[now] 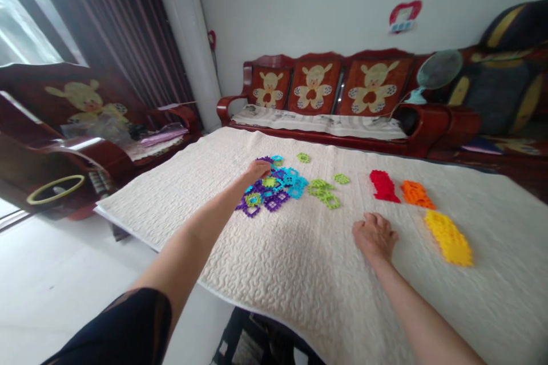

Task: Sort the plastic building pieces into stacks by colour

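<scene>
Closest to me, a dark sleeve [124, 325] covers the upper part of the person's left arm, which stretches out over a counter spread with a cream quilted cloth [274, 274]. The right hand [374, 234] rests palm down on the cloth, its fingers bent and loosely spread. Beside it, to the right, lies a slanting yellow row [449, 238] of interlocking plastic pieces, packed close together.

Across from that hand, on the left, purple pieces [276, 201] and blue pieces [296, 183] lie in a loose heap, with a few green ones on top. The left hand [259, 169] is at the heap's far left edge, fingers together over a purple piece; I can't tell whether it grips it. A green cluster [324, 193] lies just right of the heap, and an orange row [418, 194] and a red row [384, 186] sit near the yellow one. Two single green squares lie farther back.

Beyond the counter stands a wooden sofa with bear-patterned cushions [315, 88], a small fan [440, 69] at its right end.
</scene>
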Available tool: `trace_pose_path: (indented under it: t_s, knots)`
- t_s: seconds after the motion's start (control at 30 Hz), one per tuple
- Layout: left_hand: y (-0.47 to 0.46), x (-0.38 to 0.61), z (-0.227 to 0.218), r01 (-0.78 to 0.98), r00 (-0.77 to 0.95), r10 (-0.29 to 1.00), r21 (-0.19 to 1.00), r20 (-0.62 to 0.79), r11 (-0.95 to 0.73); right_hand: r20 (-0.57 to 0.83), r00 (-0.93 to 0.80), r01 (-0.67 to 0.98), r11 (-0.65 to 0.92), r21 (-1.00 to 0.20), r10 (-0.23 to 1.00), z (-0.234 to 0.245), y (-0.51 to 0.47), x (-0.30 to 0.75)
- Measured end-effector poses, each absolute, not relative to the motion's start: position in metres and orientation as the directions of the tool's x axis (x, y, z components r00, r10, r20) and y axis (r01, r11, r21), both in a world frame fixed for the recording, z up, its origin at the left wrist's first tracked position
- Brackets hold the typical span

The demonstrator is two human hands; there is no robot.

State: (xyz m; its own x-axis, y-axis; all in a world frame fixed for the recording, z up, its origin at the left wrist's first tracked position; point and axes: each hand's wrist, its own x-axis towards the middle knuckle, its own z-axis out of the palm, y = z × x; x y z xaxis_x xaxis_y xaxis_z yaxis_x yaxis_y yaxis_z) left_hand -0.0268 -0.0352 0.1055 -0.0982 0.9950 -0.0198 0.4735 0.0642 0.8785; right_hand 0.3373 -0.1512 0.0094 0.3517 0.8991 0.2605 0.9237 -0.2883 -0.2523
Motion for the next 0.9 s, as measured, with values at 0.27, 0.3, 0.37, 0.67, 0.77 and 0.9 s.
trace_pose_path:
  t_s: [0.27,0.3,0.37,0.67,0.77,0.9]
  knots:
    - [-0.09,-0.079,0.088,0.789,0.011,1.0,0.614,0.024,-0.024,0.237,0.365,0.916,-0.301,-0.265,0.901,0.013,-0.152,0.336]
    - [-0.094,-0.082,0.082,0.838,0.056,0.998,0.542,0.021,-0.059,0.236,0.364,0.916,-0.302,-0.263,0.901,0.013,-0.152,0.336]
    - [-0.101,-0.086,0.069,0.898,0.149,0.989,0.416,0.015,-0.142,0.231,0.366,0.917,-0.307,-0.254,0.902,0.013,-0.152,0.336]
    - [-0.102,-0.086,0.065,0.922,0.207,0.978,0.328,0.025,-0.204,0.227,0.368,0.915,-0.307,-0.261,0.902,0.014,-0.152,0.336]
    - [-0.087,-0.082,0.076,0.923,0.187,0.978,0.325,0.091,-0.207,0.239,0.365,0.918,-0.304,-0.255,0.9,0.013,-0.152,0.336]
    - [-0.064,-0.067,0.082,0.905,0.231,0.959,0.325,0.164,-0.274,0.253,0.362,0.923,-0.308,-0.231,0.897,0.011,-0.152,0.337]
